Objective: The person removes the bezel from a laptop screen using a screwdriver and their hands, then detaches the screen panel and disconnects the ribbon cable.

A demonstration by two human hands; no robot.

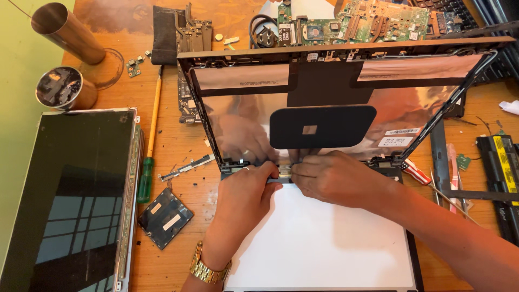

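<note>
The left hand (243,186) and the right hand (330,178) both pinch narrowly a small flat connector strip (284,172) at the bottom edge of the shiny silver laptop screen panel (238,116), above the white sheet (319,238) on the wooden table (178,140).

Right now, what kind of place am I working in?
Most likely a laptop repair bench. Both hands, left hand and right hand, work at the hinge edge of an opened laptop lid; a bare circuit board and a green-handled screwdriver lie on the wooden table.
</note>
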